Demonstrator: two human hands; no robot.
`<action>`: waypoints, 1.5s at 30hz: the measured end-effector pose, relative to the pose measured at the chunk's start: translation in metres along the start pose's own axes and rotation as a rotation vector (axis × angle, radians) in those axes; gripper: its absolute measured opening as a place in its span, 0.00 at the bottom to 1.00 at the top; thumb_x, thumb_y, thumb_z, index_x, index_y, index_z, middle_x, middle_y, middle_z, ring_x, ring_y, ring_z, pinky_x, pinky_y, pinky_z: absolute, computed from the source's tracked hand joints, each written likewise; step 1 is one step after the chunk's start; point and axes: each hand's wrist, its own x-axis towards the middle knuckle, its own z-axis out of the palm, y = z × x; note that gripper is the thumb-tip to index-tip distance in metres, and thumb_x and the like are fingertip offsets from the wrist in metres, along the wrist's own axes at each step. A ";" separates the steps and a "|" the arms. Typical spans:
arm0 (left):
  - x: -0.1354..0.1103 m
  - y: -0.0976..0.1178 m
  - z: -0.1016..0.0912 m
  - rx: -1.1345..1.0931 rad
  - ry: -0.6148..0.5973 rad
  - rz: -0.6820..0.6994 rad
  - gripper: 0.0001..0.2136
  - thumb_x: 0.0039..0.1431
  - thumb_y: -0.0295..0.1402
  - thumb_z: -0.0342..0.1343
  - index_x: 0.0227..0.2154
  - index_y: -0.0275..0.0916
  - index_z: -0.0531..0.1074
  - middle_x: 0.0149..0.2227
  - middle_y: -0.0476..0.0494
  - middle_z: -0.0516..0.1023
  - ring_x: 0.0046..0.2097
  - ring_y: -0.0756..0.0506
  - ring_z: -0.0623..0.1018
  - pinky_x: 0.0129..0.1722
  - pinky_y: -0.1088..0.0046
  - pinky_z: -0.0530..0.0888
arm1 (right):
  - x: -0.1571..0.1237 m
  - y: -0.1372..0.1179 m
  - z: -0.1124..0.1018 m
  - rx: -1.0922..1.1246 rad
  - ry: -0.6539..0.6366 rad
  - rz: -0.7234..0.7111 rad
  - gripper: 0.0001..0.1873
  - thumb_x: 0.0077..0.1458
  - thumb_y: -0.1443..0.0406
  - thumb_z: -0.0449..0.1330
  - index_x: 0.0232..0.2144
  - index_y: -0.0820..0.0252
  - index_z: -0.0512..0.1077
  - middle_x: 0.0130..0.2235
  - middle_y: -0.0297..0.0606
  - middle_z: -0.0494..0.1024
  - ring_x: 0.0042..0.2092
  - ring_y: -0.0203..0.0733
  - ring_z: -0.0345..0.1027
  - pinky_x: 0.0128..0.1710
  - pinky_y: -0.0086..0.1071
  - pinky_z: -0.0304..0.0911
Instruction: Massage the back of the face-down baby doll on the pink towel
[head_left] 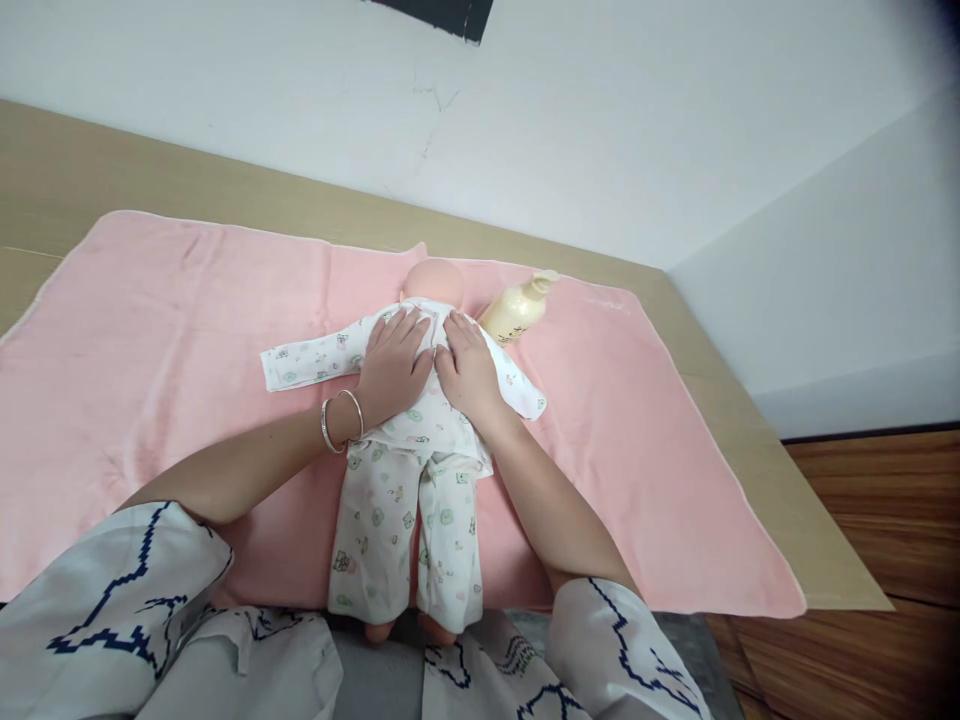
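Observation:
A baby doll [405,520] in a white printed top and trousers lies on a pink blanket [225,350]. Its bald head points away from me, the face out of sight, and its feet lie toward me. My left hand [395,365], with bangles at the wrist, rests flat on the left of the doll's upper back, fingers spread. On the right of the upper back lies my right hand [469,370], also flat and open. The two thumbs come close together near the middle. Beside the doll's right shoulder lies a cream pump bottle [517,308], apart from my hands.
Under the blanket is a tan table or board [705,370], its edge showing at the back and right. A white wall [570,130] rises behind it. Wood-grain flooring or panelling [885,510] shows at the lower right.

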 end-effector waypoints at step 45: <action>-0.001 0.002 -0.005 0.029 -0.010 0.019 0.21 0.67 0.33 0.44 0.60 0.34 0.65 0.67 0.34 0.65 0.70 0.37 0.60 0.70 0.49 0.55 | 0.002 0.001 -0.006 -0.030 -0.024 -0.035 0.29 0.63 0.64 0.46 0.63 0.72 0.62 0.67 0.56 0.61 0.71 0.54 0.51 0.71 0.54 0.46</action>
